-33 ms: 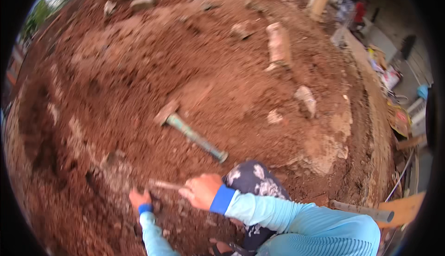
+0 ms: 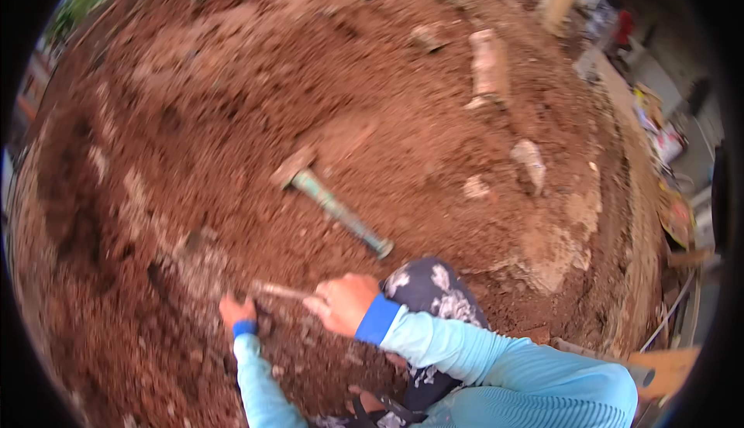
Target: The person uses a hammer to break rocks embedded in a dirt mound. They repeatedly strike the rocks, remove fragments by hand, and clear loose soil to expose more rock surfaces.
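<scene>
Head view: a mound of red-brown soil [image 2: 256,118] fills almost the whole frame, strewn with pale stone fragments [image 2: 490,64] toward the upper right and a larger pale patch [image 2: 554,254] at right centre. A hammer [image 2: 329,202] lies loose on the soil at the centre of the frame, its head to the upper left and its greenish handle running down to the lower right, well apart from both hands. At lower centre, the right hand [image 2: 341,302], in a light blue sleeve with a darker blue cuff, has its grip closed round one end of a thin, pale, rod-like tool [image 2: 280,291]. The tool lies nearly level, its far end pointing left into the soil. Just beside that end, at lower left, the left hand [image 2: 235,308] rests on the soil near a grey stone [image 2: 203,261]; whether its grip is open or closed cannot be told. A patterned dark trouser knee [image 2: 434,292] shows beside the right wrist.
</scene>
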`<state>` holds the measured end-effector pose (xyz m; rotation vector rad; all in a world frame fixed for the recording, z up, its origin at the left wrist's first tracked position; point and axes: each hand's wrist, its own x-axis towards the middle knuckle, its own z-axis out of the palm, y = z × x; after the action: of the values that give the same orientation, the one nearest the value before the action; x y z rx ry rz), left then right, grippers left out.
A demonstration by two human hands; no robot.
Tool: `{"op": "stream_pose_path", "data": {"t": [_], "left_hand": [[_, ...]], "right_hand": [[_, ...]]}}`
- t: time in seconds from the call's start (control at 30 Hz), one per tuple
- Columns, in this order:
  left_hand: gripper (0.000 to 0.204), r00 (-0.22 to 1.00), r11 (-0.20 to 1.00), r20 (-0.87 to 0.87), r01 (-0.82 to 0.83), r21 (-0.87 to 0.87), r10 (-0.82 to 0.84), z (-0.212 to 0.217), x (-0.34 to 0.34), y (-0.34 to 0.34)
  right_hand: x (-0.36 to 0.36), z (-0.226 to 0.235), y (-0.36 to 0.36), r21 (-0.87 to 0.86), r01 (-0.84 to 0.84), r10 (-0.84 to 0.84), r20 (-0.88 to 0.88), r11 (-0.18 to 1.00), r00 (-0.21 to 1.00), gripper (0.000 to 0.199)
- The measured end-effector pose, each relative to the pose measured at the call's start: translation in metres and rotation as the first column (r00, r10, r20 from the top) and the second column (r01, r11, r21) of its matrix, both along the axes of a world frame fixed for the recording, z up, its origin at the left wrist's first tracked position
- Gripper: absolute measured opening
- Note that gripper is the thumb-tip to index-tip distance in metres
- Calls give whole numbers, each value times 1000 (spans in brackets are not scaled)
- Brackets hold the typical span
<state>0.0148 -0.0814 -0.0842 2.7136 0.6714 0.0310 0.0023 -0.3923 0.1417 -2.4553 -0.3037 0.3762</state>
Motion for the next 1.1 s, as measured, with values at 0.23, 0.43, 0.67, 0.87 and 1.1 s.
{"op": "stream_pose_path", "data": {"t": [0.23,0.43,0.67,0.87,1.1], "left_hand": [[79,999,999,-4,42,-8,-42,18,-15,24],[73,984,990,-112,138,-23,-140,28,8,3],[62,945,970,-218,230,-82,-243,46,18,13],[57,940,975,-259,218,-53,-224,49,22,10],[58,956,983,-229,182,-37,-185,54,19,6]], "right_hand": [[-5,-12,30,47,-144,147,-80,988,986,38],[-11,-64,37,-217,-188,157,-154,958,976,30],[-27,-99,72,-273,-251,220,-137,929,966,28],[-37,-132,108,-310,-194,127,-225,931,966,22],[-74,-225,86,248,284,-90,-585,926,806,46]]}}
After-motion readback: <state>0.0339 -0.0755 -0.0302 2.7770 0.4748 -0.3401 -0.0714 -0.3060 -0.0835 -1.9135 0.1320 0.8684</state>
